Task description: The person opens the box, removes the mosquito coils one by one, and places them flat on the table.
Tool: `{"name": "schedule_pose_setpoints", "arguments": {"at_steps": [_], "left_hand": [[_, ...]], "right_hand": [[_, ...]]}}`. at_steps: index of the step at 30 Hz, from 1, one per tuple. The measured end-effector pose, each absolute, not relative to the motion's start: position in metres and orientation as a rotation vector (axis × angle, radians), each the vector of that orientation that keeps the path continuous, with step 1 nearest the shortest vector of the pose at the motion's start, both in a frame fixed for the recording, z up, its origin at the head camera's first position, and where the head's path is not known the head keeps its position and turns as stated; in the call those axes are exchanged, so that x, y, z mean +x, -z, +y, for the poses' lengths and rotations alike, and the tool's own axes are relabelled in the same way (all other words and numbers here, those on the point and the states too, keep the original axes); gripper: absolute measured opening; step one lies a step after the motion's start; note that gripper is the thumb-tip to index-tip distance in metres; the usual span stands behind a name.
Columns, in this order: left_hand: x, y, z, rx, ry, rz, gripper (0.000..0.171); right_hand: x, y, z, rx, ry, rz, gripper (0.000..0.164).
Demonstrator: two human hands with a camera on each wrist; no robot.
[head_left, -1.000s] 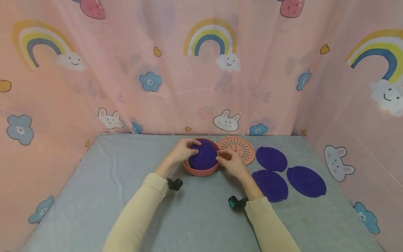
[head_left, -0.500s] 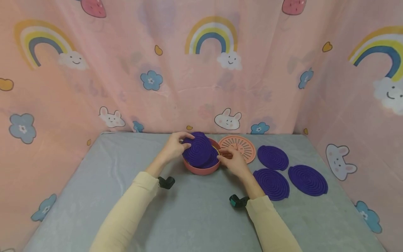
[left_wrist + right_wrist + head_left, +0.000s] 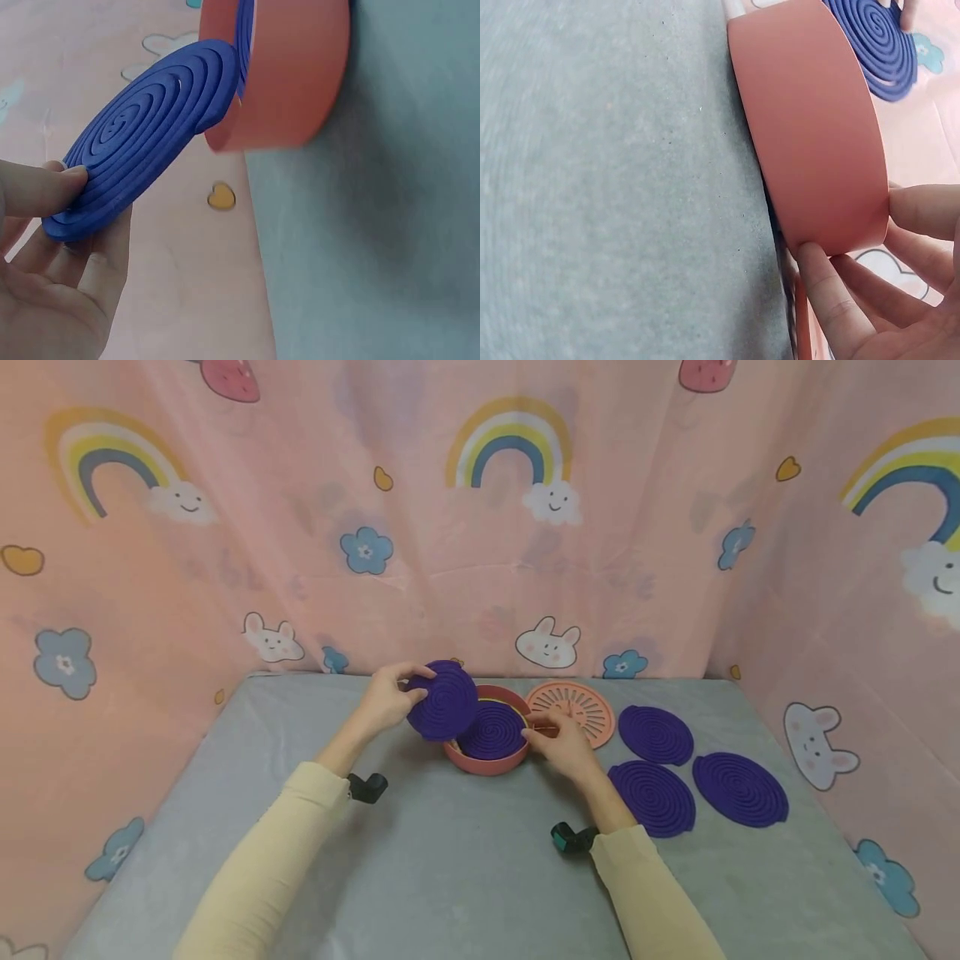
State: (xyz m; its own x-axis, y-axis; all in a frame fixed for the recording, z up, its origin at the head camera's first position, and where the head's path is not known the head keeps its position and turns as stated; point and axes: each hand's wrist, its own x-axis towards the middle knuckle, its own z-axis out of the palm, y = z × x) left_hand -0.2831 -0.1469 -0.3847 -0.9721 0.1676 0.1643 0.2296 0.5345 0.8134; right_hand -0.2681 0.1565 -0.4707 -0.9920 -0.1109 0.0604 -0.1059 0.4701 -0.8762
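Note:
My left hand [image 3: 388, 695] pinches a purple spiral mosquito coil [image 3: 442, 700] by its edge, thumb on the face and fingers behind. This coil is tilted and held above the left rim of a round salmon-pink mosquito coil box [image 3: 487, 767]. Inside the box lies another purple coil [image 3: 492, 731], with a yellowish edge along its far side. My right hand [image 3: 562, 745] grips the box at its right side; in the right wrist view the thumb [image 3: 924, 211] is at the rim and the fingers [image 3: 836, 300] touch the outer wall.
A slotted pink lid [image 3: 592, 708] lies flat just behind my right hand. Three more purple coils rest to the right: one at the back [image 3: 656, 735], one nearer [image 3: 652, 799] and one farther right [image 3: 741, 789]. A patterned pink curtain [image 3: 420, 610] borders the grey-covered table [image 3: 450, 868].
My left hand has lifted a coil out of the box and moved it left, uncovering the coil beneath. My right hand stays at the box's right side.

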Motion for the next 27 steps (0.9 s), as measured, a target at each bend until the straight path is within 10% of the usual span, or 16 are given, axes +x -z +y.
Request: {"name": "schedule_pose_setpoints", "arguments": {"at_steps": [27], "left_hand": [[-0.261,0.405,-0.272,0.042,1.615,-2.607,0.036]], "right_hand": [[-0.269,0.472,0.156,-0.19,1.596,2.689,0.036]]}}
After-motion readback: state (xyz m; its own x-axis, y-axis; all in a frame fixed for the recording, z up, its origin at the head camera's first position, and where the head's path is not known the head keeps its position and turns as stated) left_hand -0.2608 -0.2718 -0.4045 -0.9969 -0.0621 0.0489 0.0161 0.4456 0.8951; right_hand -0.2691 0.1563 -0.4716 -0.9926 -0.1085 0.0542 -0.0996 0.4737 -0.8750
